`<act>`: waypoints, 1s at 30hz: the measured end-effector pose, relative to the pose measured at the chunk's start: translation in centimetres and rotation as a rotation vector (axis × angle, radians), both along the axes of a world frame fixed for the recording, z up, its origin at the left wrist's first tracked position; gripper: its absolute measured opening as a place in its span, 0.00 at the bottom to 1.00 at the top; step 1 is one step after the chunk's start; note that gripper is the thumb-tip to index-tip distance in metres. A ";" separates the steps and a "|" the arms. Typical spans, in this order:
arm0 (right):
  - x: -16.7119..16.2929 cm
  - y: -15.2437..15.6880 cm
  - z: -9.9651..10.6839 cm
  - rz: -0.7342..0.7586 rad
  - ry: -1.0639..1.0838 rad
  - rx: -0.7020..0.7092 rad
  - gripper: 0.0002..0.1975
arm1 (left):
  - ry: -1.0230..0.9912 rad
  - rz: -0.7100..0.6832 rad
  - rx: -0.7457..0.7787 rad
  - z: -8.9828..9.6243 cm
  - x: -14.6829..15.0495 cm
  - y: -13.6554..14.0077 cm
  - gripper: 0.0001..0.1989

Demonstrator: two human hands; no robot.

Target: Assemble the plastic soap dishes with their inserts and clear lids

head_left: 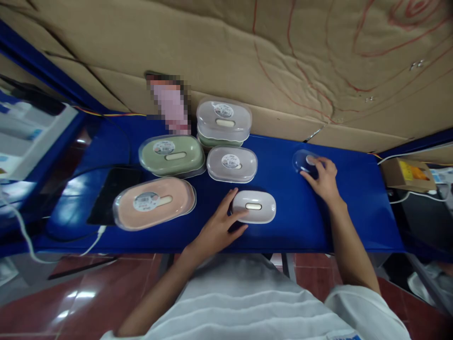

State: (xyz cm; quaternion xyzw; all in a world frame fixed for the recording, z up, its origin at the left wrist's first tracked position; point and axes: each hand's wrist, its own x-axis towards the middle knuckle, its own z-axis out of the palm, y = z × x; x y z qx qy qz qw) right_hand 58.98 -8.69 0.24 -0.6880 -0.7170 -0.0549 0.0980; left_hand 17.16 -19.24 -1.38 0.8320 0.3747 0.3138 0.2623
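Note:
A small oval box (260, 215) with a pale lid and a white slot-like handle lies on the blue table before me. My left hand (222, 222) rests at its left end, fingers spread, one fingertip over the lid and the thumb by its near edge. Farther right, my right hand (323, 178) has its fingers and thumb on a clear plastic cover (300, 160) with a round label, low over or on the table. Left of centre sit labelled oval boxes under clear covers: a grey one (244, 172), a green one (187, 165) and a peach one (130, 212).
Behind, a grey-topped box (208, 125) is stacked on a green one, against a cardboard wall (283, 94). A dark flat device (109, 193) and cables lie at left on the blue table (290, 226). An open carton (398, 177) stands beyond the right end.

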 end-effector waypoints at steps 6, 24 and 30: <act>-4.7 -9.6 -2.1 0.252 0.338 -0.057 0.32 | -0.030 0.043 -0.204 -0.1 -0.1 0.2 0.34; -17.3 -13.0 0.5 0.642 0.024 0.017 0.28 | -0.048 0.059 -0.212 -0.4 -0.2 0.3 0.51; -17.3 -12.7 0.0 0.619 0.054 0.032 0.29 | -0.033 0.048 -0.214 -0.9 -0.2 0.2 0.50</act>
